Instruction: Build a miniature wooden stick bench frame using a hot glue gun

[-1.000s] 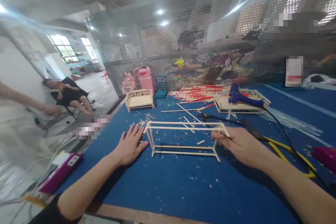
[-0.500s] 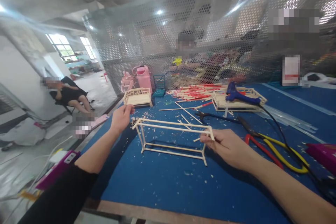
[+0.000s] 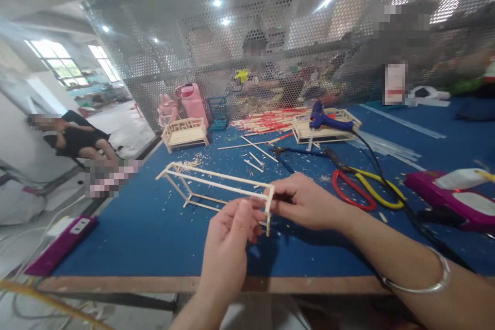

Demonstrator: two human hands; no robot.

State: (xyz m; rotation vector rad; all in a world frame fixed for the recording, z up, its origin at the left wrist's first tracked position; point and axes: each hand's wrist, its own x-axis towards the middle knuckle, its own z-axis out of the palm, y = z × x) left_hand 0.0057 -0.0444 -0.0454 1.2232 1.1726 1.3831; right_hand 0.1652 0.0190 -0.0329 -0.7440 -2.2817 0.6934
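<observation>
A small open frame of pale wooden sticks [image 3: 216, 177] stands tilted over the blue tabletop, its long rails running left from my hands. My right hand [image 3: 309, 201] grips its right end, thumb and fingers closed around the corner post. Close beside it, my left hand [image 3: 228, 240] pinches at the same end, low on the corner; its fingertips partly hide the joint. Behind the frame lie loose sticks [image 3: 254, 161] and scattered wood chips.
A blue glue gun [image 3: 328, 119] rests on another stick piece [image 3: 299, 131]. Pliers with red and yellow handles [image 3: 353, 191] lie at right, near a purple power strip [image 3: 460, 198]. A miniature wooden bench [image 3: 185, 134] stands at back left. A perforated metal screen [image 3: 162, 51] rises behind.
My left hand has moved from the frame's left end across to its right end, joining the right hand. The view has shifted right, and the frame now sits turned at an angle.
</observation>
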